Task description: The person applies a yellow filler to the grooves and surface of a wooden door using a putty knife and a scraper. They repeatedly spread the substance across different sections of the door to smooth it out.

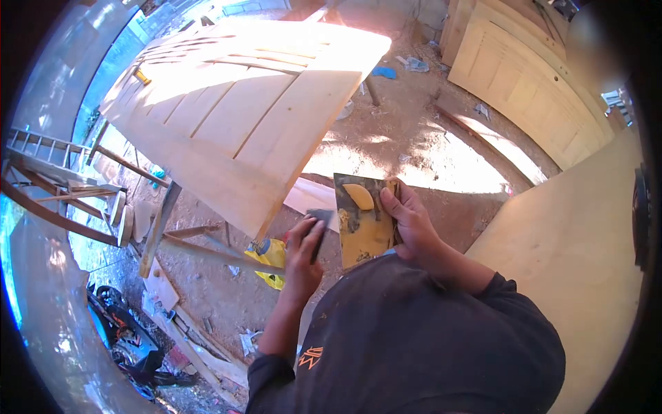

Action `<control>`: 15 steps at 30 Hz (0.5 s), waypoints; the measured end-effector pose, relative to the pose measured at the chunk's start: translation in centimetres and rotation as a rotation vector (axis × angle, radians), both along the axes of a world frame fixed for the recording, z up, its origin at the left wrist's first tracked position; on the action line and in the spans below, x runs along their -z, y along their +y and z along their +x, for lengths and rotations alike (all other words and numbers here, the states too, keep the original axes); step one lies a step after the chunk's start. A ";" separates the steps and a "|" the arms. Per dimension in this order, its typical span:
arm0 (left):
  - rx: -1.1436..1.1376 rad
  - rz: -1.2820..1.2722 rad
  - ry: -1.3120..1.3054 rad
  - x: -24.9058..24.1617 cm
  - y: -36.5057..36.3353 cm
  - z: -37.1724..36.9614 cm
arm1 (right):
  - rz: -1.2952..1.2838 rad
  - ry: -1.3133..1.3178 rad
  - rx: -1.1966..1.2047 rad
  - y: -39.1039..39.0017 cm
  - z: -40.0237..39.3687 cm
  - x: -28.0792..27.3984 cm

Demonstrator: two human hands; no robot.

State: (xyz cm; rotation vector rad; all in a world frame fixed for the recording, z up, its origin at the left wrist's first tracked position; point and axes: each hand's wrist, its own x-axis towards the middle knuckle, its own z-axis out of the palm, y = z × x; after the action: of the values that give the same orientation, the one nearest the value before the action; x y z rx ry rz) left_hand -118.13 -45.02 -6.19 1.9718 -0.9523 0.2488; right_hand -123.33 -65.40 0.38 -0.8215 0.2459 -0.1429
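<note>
My left hand (303, 259) is closed around a small dark flat scraper (321, 219), its edge close to the left side of a board. My right hand (412, 219) grips the right edge of that flat board (362, 238), thumb on top. Yellowish paste is smeared over the board's lower part, with a thicker yellow lump (358, 196) near its top; dark stains surround it. A pale wooden door (234, 124) lies on supports ahead and to the left, its near corner just beyond my left hand. Sunlight washes out its far end.
A yellow bag (269, 261) lies on the dirt floor below the door's corner, near a wooden trestle (207, 252). More panelled doors (531, 83) lean at the upper right. A large pale panel (565, 255) stands close on my right. A ladder (48, 145) is at far left.
</note>
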 end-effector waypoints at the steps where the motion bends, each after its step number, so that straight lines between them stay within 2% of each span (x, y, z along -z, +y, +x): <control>1: -0.054 -0.074 -0.011 -1.2 0.1 -0.6 | -0.034 0.011 -0.007 -0.3 0.1 0.5; 3: -0.113 -0.195 -0.082 -3.9 0.1 -2.1 | -0.046 0.039 -0.003 -0.1 -0.3 0.8; 6: 0.035 -0.284 -0.269 -2.7 -1.1 -3.3 | -0.010 0.051 0.000 0.7 -0.2 0.3; 8: -0.100 -0.217 -0.116 -0.1 -0.7 -2.9 | -0.006 0.049 -0.040 0.7 -0.6 -0.4; 10: -0.181 -0.111 0.088 0.5 0.4 -1.8 | -0.095 0.061 -0.019 0.3 -0.6 0.1; 13: -0.150 -0.232 -0.081 -3.2 0.2 -3.8 | -0.140 0.206 -0.013 -0.2 -1.3 0.5; 14: -0.076 -0.284 -0.144 -3.2 -0.4 -4.4 | -0.151 0.262 -0.010 -0.5 -1.1 0.4; 15: 0.005 -0.347 -0.220 -3.1 -1.2 -4.6 | -0.223 0.195 0.032 -0.9 -0.5 3.0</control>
State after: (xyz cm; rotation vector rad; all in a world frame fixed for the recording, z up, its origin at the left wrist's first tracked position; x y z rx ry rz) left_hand -122.74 -46.20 -3.08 1.6457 -0.9790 0.5975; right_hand -123.88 -66.29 -2.65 -1.0553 0.4325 -0.1214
